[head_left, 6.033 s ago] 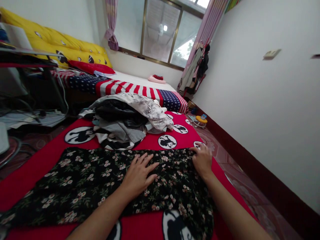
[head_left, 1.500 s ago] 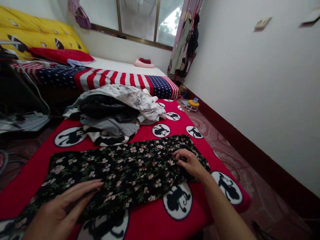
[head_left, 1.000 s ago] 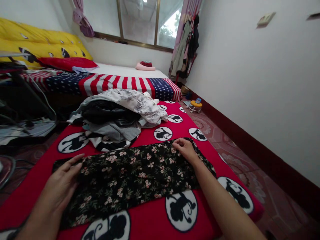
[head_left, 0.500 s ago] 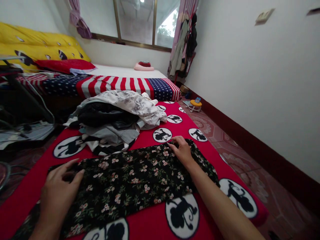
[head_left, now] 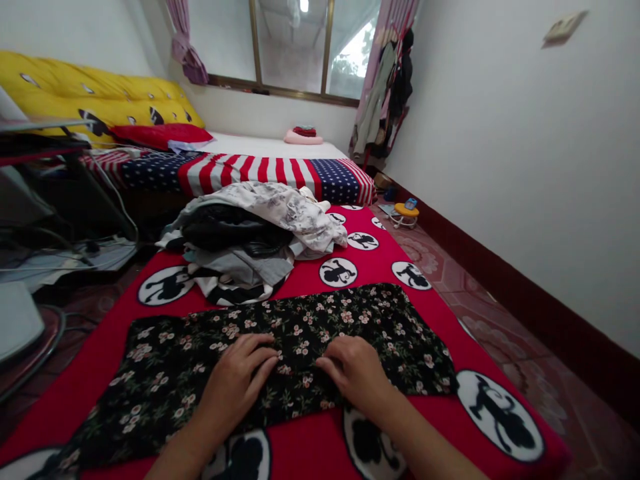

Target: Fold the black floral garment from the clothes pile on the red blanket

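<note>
A black floral garment, folded into a long strip, lies flat across the red bedding; its exact kind does not show. My left hand rests on its middle, fingers stretched to the right and the thumb a little apart from them. Facing it from the right, my right hand touches the same cloth with bent fingers and the thumb pointing left. A short stretch of the garment shows between the two hands. No fold of cloth is lifted in either hand.
Beyond the garment sits a heap of clothes on the red bedding with monkey prints. Farther back is a bed with a flag-patterned cover. A yellow stool stands by the right wall, and a dark desk frame at the left.
Both hands have moved inward from the two sides of the garment to its middle. The garment lies in much the same place, and the view has shifted slightly left.
</note>
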The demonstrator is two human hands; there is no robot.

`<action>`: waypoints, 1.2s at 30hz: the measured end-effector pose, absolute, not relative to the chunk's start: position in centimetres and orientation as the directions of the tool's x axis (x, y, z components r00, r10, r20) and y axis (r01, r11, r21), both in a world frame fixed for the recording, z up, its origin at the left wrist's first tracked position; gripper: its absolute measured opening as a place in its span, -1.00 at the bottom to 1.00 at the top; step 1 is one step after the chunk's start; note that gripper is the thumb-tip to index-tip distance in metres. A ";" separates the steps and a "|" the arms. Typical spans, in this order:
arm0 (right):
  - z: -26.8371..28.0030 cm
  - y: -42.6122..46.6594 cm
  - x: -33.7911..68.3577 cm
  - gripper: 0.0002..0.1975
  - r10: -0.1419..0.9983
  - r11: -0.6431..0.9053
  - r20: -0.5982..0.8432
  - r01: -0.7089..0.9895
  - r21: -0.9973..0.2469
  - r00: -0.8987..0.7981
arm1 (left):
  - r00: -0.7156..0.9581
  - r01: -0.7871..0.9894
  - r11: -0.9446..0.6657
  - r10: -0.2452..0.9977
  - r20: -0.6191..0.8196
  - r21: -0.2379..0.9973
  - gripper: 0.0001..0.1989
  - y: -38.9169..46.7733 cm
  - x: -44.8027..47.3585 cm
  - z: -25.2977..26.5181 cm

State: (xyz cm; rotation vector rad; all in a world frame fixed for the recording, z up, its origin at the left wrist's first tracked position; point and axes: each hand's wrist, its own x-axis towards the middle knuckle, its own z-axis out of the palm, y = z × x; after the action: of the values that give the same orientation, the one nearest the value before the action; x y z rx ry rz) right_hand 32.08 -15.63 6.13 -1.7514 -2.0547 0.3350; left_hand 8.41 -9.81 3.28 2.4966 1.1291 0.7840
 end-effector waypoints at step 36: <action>7.3 -9.8 12.3 0.15 0.927 0.283 0.011 0.684 -0.672 -0.374 | 0.029 0.187 0.229 0.971 -0.239 0.955 -0.32 -10.4 -4.2 6.0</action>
State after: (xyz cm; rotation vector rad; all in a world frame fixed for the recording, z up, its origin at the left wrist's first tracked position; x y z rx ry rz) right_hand 12.31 -9.80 7.34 -1.4505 -2.1579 0.8240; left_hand -4.20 -10.37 5.98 1.1836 1.4057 0.9022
